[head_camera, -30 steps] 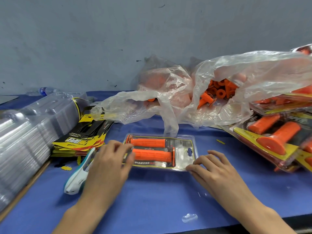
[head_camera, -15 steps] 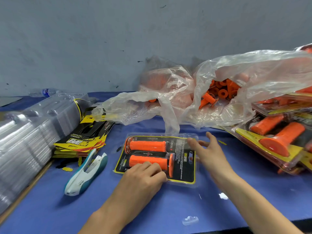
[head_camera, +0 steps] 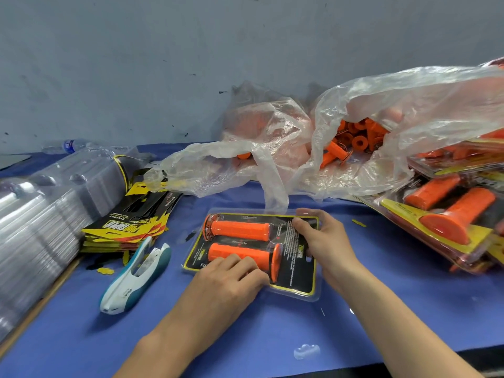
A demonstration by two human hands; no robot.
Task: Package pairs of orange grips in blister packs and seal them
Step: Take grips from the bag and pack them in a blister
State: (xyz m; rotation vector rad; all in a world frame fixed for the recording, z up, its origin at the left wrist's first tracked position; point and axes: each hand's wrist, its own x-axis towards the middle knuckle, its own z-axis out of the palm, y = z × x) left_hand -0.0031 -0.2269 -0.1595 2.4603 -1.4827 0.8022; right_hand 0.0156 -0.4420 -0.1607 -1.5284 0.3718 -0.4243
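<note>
A clear blister pack (head_camera: pixel 296 286) with a black, yellow-edged card lies flat on the blue table in front of me. Two orange grips sit inside it, the upper grip (head_camera: pixel 240 230) and the lower grip (head_camera: pixel 245 253), side by side. My left hand (head_camera: pixel 223 285) lies on the pack's near left part, fingers curled over the bubble of the lower grip. My right hand (head_camera: pixel 324 241) holds the pack's far right part, with fingers bent onto the top edge and the card.
A white and teal stapler (head_camera: pixel 136 274) lies left of the pack. A stack of printed cards (head_camera: pixel 128 222) and a stack of clear empty shells (head_camera: pixel 41 214) fill the left. A plastic bag of loose orange grips (head_camera: pixel 354 137) sits behind. Finished packs (head_camera: pixel 450 214) pile up at the right.
The pack has turned over, black card up, and come nearer to me. My left hand went from its left end to its near edge. My right hand moved to its far right part.
</note>
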